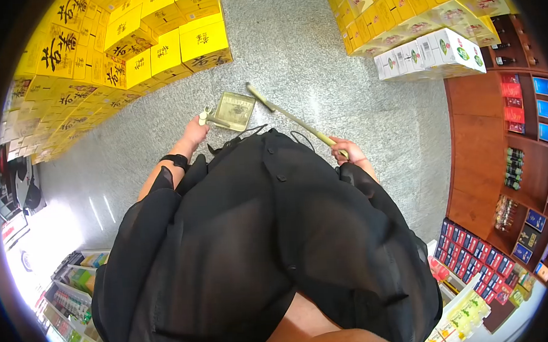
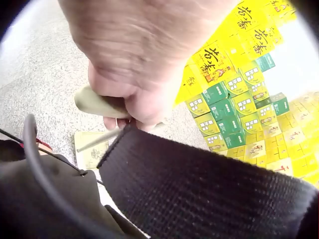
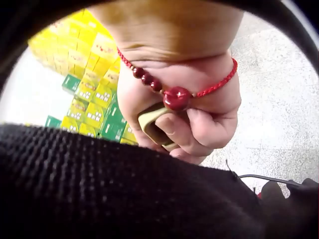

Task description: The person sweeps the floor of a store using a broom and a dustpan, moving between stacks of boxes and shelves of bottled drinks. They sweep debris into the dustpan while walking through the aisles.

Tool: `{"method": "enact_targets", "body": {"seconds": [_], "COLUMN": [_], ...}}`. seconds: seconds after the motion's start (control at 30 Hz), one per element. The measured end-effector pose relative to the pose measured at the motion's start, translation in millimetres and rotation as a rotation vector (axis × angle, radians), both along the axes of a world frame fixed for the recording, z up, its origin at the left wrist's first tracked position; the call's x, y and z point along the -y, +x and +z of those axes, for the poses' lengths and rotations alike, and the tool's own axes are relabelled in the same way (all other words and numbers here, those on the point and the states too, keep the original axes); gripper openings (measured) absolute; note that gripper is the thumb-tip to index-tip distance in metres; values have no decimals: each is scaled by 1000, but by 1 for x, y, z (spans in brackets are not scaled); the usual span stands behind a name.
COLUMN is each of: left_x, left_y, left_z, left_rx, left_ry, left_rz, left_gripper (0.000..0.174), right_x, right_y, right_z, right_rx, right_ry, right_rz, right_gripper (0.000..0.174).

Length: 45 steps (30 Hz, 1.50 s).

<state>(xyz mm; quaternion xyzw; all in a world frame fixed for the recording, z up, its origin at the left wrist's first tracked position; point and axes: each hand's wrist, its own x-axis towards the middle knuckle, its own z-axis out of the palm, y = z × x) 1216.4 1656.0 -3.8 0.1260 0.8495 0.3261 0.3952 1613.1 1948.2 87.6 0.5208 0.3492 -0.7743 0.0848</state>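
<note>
My left hand [image 1: 196,130] grips the pale green handle of a dustpan [image 1: 236,111], whose square pan is near the grey floor ahead of me. The thick handle end [image 2: 92,102] juts out beside the palm in the left wrist view. Over on the right, my right hand [image 1: 348,149] holds a broom by its long pale green handle [image 1: 305,125]. Its narrow head [image 1: 258,95] is just right of the dustpan, close to the floor. In the right wrist view, fingers curl round the hollow handle end [image 3: 149,120], below a red beaded bracelet [image 3: 177,98].
Stacks of yellow cartons [image 1: 152,51] stand at the front left, and more yellow cartons [image 1: 401,12] at the front right. White cartons [image 1: 428,54] sit before the latter. A wooden shelf unit [image 1: 481,162] with goods runs along the right side.
</note>
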Motion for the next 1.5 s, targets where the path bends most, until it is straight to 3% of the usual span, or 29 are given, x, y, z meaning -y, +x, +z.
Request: {"method": "enact_targets", "body": {"seconds": [0.03,0.23,0.3,0.37,0.53,0.63,0.77,0.83,0.93,1.07,1.17,1.2,1.43,1.5], "left_x": [2,-3,-8,-11,-30,-37,-46,-55,-80,-118,-135,-140,-170,-171], "left_y": [-2,-7,-9,-12,-16,-25,-43,-54,-68,-81,-96,-102,-128,-135], "left_z": [-3,1,-1,-5,30,35,20,18,23,53,35,28,21,19], "left_rx": [3,-19,-36,-73,-62,-113,-65,-60,-80,-96,-72,-71,-68,-78], "left_ry": [2,-5,-27,-6,-44,-97,-70,-69,-87,-134,-83,-84,-42,-36], "left_rz": [6,65,67,38,14,-62,-86,-89,-123,-208,-208,-206,-226,-243], "left_gripper": [41,37,36,36,38,37,37,36,36,36,36,36,32,32], "right_x": [-4,-23,-31,-38,-69,-73,-82,-82,-91,-110,-123,-126,-158,-166], "right_y": [18,94,97,92,57,17,-23,-46,-85,-140,-170,-180,-203,-203], "right_z": [-8,-9,-2,-2,-45,-41,-41,-33,-26,1,9,12,15,20], "right_rx": [-35,-53,2,67,133,223,190,151,165,146,114,127,44,37], "right_ry": [-10,-7,5,5,-10,64,-77,-23,14,24,41,47,-32,-43], "right_rz": [-122,-336,-359,-529,-677,-599,-456,-199,-56,111,270,287,247,129], "right_gripper": [57,60,53,42,12,9,8,21,37,47,62,68,64,61]}}
